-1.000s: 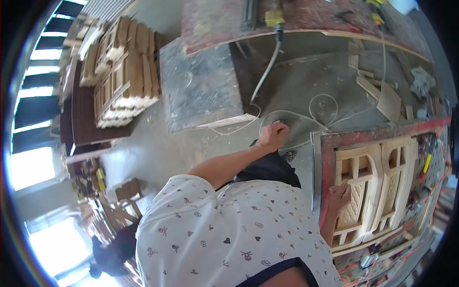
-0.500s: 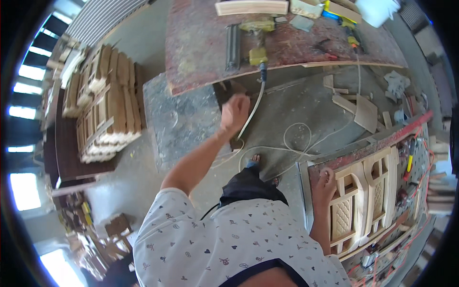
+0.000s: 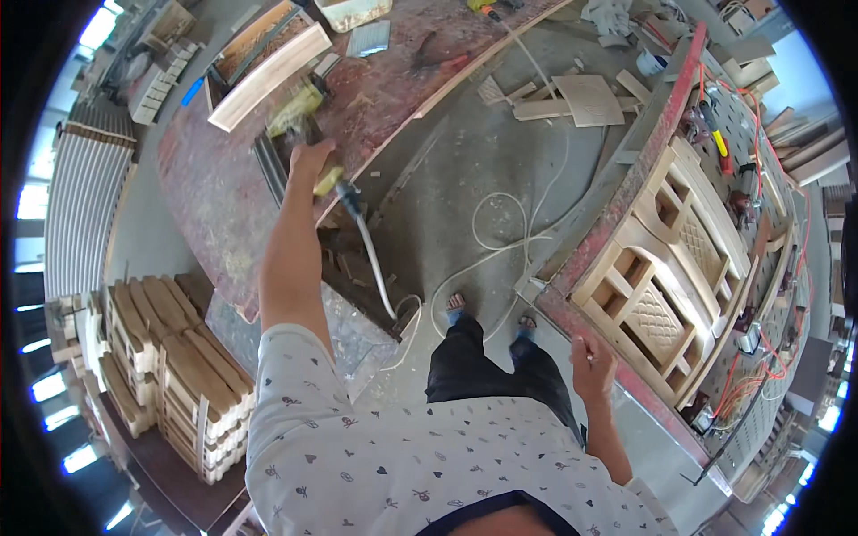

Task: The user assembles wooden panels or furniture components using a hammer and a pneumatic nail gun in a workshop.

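Observation:
My left hand [image 3: 311, 159] is closed round the grip of a yellow and black nail gun [image 3: 296, 114] on the red-stained worktable [image 3: 214, 192]. A pale air hose [image 3: 374, 259] runs from the base of its grip down to the floor. My right hand [image 3: 593, 364] is by the red-edged bench [image 3: 561, 308] on the right, its fingers curled in. Something small and light may be between those fingers, too small to name. Beside that hand, two joined wooden panels [image 3: 679, 277] with carved diamond patterns lie on the bench.
Stacked curved wooden parts [image 3: 179, 375] stand at the left. A long wooden strip [image 3: 268, 76] and a white tub [image 3: 353, 12] are on the worktable. Hose loops [image 3: 500, 223] and wood offcuts [image 3: 585, 100] lie on the floor. Yellow-handled pliers [image 3: 715, 134] and orange cords rest on the bench.
The view has turned toward the right. My left hand has reached forward from beside the hose and taken hold of the nail gun. My right hand has come off the panel's edge.

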`<state>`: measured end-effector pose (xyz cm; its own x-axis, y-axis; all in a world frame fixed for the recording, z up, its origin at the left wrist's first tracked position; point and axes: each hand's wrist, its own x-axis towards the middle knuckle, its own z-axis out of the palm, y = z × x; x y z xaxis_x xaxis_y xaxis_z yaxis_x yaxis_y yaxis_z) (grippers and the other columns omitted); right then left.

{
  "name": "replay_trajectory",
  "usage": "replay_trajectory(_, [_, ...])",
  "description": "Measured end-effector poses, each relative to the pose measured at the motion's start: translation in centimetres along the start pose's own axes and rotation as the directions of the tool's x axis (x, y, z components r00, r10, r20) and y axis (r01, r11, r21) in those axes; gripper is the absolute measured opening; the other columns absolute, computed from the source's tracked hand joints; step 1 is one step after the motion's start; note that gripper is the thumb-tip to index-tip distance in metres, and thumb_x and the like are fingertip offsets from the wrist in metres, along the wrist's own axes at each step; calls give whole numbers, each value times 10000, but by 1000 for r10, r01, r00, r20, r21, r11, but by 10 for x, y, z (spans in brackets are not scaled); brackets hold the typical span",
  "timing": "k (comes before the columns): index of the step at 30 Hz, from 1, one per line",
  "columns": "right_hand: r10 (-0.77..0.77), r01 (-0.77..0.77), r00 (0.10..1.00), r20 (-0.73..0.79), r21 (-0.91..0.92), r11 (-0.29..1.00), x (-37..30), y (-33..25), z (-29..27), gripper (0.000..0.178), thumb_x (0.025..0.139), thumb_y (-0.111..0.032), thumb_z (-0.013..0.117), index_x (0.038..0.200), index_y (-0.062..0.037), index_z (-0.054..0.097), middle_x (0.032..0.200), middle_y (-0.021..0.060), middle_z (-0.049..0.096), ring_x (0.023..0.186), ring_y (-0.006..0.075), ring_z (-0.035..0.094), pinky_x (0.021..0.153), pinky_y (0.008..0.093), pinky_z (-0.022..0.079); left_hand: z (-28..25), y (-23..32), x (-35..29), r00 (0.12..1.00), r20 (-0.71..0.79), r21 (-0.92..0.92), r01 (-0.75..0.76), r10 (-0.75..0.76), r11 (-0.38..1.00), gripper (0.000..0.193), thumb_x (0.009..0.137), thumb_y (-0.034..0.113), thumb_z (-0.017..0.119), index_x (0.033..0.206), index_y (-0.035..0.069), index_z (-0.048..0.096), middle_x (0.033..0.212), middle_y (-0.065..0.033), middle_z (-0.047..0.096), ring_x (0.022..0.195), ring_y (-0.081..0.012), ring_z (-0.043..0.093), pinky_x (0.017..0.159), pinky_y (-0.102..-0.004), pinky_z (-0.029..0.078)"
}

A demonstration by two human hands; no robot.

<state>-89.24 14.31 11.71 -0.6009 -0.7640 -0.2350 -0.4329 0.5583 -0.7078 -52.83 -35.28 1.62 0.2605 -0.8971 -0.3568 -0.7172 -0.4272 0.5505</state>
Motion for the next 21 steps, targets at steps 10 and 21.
replay_trajectory(10, [131,-272,955,265,617,738,28,10,-5,333,998,-208,523,764,5,628,653,62,606,595,140,529,603,249,452,-49,-12,-268,886,456,-139,-24,85,990,263,710,219,727,737,-31,650,592,-45,542,512,-146,471,474,-283,408])
replay_trajectory(21, [-138,-835,504,852,522,172,31,52,-71,462,950,-394,605,1262,-55,563,1064,130,638,913,242,651,799,323,530,-11,57,-540,370,911,92,-612,181,785,300,722,254,721,917,43,636,713,-69,631,629,-223,564,619,-321,458])
